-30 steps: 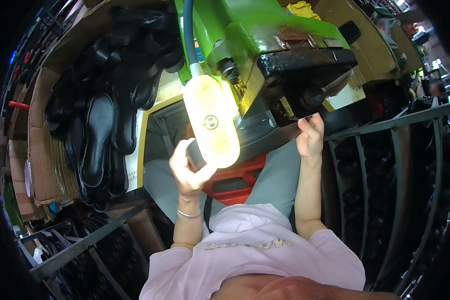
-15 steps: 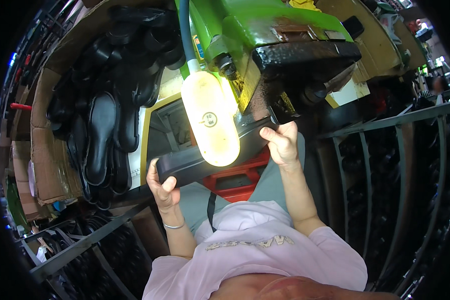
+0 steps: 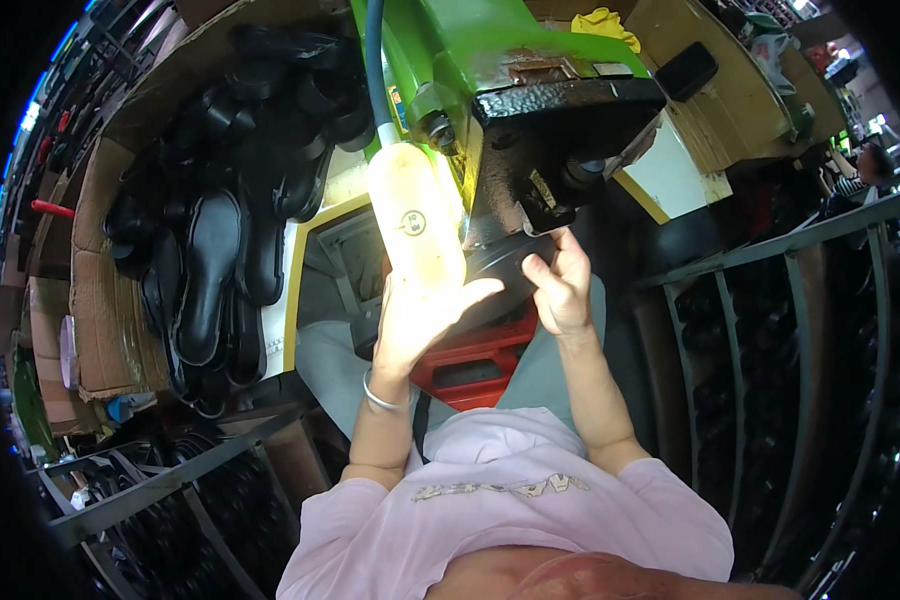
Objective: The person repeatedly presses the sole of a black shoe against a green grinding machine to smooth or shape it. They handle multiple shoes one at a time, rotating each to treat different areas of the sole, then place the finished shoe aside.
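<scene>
My right hand (image 3: 562, 290) is closed on the end of a black shoe sole (image 3: 510, 268), thumb on the near side. The sole lies against the underside of the black machine head (image 3: 570, 125), close to its lower tip. My left hand (image 3: 410, 325) is just below the glowing oblong lamp (image 3: 410, 205), its thumb stretched out toward the sole. Strong light washes this hand out, and the lamp partly covers its fingertips. Whether the left palm touches the sole is hard to see.
A cardboard box (image 3: 120, 325) full of black soles (image 3: 210, 280) stands at the left. Behind the lamp rises the green machine body (image 3: 500, 25). Metal racks (image 3: 770, 245) flank me on both sides. A red stool (image 3: 480, 370) shows between my knees. Another box (image 3: 750, 120) sits back right.
My left hand has left the sole's left end and moved right, under the lamp, thumb spreading. The sole has shifted, its left part now hidden. My right hand keeps its grip.
</scene>
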Motion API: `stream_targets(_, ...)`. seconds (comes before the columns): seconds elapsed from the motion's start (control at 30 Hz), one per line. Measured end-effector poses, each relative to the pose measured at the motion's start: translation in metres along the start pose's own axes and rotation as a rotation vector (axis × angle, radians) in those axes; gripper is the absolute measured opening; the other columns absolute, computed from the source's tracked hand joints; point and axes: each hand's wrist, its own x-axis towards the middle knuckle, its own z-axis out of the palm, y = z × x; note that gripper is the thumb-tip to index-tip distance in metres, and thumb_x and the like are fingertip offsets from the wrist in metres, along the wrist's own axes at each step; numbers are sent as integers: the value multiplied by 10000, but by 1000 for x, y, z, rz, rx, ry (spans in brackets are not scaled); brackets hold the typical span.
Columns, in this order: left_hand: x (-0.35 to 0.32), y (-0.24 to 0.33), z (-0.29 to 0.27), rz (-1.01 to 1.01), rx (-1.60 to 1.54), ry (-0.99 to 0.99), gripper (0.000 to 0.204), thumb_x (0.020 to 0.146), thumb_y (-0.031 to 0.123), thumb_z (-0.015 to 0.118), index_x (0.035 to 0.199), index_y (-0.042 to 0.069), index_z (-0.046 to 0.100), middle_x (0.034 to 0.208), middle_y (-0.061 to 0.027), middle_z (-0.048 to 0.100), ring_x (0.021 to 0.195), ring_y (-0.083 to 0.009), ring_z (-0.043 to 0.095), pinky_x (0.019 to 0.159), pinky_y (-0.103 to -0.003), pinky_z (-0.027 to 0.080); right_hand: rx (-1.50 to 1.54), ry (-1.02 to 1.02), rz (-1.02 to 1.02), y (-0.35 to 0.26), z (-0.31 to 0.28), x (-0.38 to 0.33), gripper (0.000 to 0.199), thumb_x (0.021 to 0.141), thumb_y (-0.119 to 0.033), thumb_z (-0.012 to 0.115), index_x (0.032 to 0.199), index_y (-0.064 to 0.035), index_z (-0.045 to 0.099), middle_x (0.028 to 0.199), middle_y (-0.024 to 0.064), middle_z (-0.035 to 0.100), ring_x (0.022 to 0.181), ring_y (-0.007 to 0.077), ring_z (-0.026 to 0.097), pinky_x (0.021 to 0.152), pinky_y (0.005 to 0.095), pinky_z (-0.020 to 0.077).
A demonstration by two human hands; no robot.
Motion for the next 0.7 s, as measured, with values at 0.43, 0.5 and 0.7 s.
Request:
stream_targets(0.43, -33, -23, 8, -194, -330, 75, 209, 772, 104, 796, 793, -7, 620, 683, 28, 561, 622, -46, 462, 554, -213, 396, -197, -103, 43, 20, 13, -11, 251, 802, 14, 696, 997, 9, 537, 940, 75, 634, 854, 116, 600, 803, 261, 493)
stream_targets(0.5, -25, -10, 17, -98, -279, 91, 198, 782, 105, 788, 822, -11, 633, 695, 25, 572, 629, -44, 467, 558, -212, 400, -183, -6, -24, 29, 14, -17, 314, 814, -13, 710, 1084, 10, 553, 1002, 73, 632, 909, 122, 593, 826, 261, 482)
stream_targets(0.7, -4, -7, 48, -95, -340, 75, 124, 812, 21, 722, 911, -27, 663, 800, -7, 634, 710, -64, 540, 643, -212, 450, -122, -140, 278, 67, -22, -87, 566, 783, -6, 717, 1291, 6, 468, 1208, 78, 566, 1105, 161, 545, 971, 325, 440)
